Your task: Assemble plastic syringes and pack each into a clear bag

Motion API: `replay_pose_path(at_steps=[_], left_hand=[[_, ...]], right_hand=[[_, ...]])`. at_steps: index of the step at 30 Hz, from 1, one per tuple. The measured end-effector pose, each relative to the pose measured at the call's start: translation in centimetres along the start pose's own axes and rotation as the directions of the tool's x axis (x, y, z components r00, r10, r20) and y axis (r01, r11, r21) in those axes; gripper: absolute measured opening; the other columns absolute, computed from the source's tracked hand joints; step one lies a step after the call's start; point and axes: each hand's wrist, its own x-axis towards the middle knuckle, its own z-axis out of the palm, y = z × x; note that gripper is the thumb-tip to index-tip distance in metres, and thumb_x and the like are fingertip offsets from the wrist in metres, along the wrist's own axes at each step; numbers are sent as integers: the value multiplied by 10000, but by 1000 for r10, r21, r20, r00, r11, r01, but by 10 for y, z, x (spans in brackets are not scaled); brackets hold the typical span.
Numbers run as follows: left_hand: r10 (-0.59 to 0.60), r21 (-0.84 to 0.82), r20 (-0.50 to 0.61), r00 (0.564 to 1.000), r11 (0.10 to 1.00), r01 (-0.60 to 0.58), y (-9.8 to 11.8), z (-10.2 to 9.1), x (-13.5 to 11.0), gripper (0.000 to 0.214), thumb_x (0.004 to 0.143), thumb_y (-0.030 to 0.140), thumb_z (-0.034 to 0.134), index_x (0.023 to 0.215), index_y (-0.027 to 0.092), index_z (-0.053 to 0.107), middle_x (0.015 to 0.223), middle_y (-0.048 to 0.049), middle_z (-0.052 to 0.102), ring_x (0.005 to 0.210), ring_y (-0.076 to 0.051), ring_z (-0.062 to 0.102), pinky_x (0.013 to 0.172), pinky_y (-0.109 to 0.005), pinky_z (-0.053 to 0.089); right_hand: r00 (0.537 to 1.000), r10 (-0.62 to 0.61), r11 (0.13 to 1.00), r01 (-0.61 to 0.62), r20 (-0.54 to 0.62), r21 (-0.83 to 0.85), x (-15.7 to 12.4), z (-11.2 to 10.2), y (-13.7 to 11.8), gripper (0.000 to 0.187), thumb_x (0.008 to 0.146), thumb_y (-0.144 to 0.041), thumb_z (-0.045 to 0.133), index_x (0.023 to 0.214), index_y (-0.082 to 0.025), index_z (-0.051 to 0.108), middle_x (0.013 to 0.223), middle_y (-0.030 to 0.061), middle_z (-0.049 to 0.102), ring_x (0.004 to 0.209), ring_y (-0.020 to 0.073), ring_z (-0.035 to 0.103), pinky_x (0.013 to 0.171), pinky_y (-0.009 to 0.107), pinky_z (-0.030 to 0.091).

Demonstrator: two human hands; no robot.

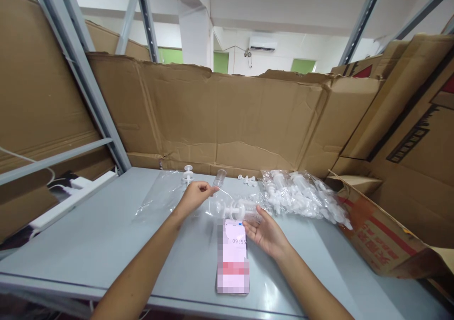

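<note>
My left hand (198, 194) is closed in a pinch on the edge of a clear plastic bag (216, 207). My right hand (266, 235) has its thumb and fingers around a clear plastic syringe (248, 210) with a white plunger; the syringe lies sideways and seems to be at least partly within the bag. Just beneath is a phone (234, 258) lying face up, with a timer on its partly blurred screen. Behind my left hand are a white plunger (188, 173) and a clear ridged barrel (220, 178), both on the table.
Small white caps (247, 181) lie at the back of the grey table (170, 272). A large bag of syringe parts (301, 194) is on the right, beside an open cardboard box (383, 244). Cardboard walls (234, 111) enclose the back. A power strip (74, 199) runs along the left edge.
</note>
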Motion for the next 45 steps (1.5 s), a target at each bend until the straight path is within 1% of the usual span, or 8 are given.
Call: replay_pose_path(at_steps=[4, 9, 18, 26, 31, 35, 41, 45], left_hand=[[-115, -301, 162, 980, 940, 160, 7, -5, -2, 315, 702, 457, 600, 771, 153, 642, 834, -57, 645, 651, -144, 586, 582, -259, 446], [-201, -701, 167, 965, 665, 260, 8, -9, 0, 359, 772, 383, 557, 1087, 223, 491, 1119, -94, 579, 787, -171, 649, 711, -318, 504], [-105, -468, 628, 771, 741, 481, 6, 29, -16, 371, 739, 239, 625, 1096, 158, 567, 1207, -146, 551, 1037, -270, 570, 908, -409, 421], [-22, -666, 574, 818, 568, 483, 6, 53, -28, 383, 708, 196, 674, 1074, 163, 566, 1234, -130, 529, 1076, -257, 542, 942, -415, 382], [-118, -813, 368, 922, 441, 381, 8, 67, -31, 299, 751, 268, 633, 1030, 175, 580, 975, -66, 648, 862, -159, 614, 817, -293, 459], [-230, -878, 238, 944, 365, 310, 9, 62, -23, 201, 739, 255, 639, 909, 149, 625, 854, -33, 652, 714, -103, 601, 670, -207, 487], [-374, -918, 121, 919, 311, 248, 6, 34, -6, 211, 798, 287, 562, 965, 166, 607, 777, -11, 656, 600, -90, 607, 573, -218, 509], [-439, -885, 78, 895, 382, 265, 5, 24, -1, 226, 794, 358, 548, 832, 142, 602, 671, -15, 650, 534, -108, 607, 496, -209, 488]], right_hand=[[999, -21, 997, 23, -27, 77, 0, 1, -3, 223, 805, -278, 574, 895, -93, 486, 673, 93, 642, 632, 170, 680, 640, 255, 573], [992, -96, 973, 110, -78, 205, -3, 2, -14, 178, 842, -241, 519, 934, -99, 461, 706, 93, 643, 660, 160, 678, 636, 228, 578], [939, -315, 917, 339, -138, 209, -8, 1, -20, 196, 852, -271, 501, 945, -99, 506, 744, 104, 657, 716, 163, 677, 702, 234, 571], [978, -199, 977, 203, -63, 59, -6, 3, -7, 173, 792, -291, 593, 890, -158, 542, 736, 38, 645, 726, 185, 677, 697, 283, 564], [992, -78, 994, 84, 102, -63, -9, 8, 2, 302, 805, -414, 547, 929, -141, 584, 918, 63, 650, 753, 173, 665, 703, 281, 542], [984, 1, 986, 29, 177, -162, -11, 10, 8, 387, 826, -466, 485, 946, -117, 599, 1044, 107, 622, 767, 172, 655, 715, 285, 523], [969, -239, 954, 247, 68, -171, -14, 6, -1, 384, 798, -451, 538, 1122, -249, 501, 1127, 69, 582, 892, 212, 629, 801, 374, 493], [924, -376, 888, 380, 69, -258, -17, 4, -10, 409, 802, -452, 531, 1157, -250, 505, 1183, 81, 548, 989, 225, 584, 864, 391, 461]])
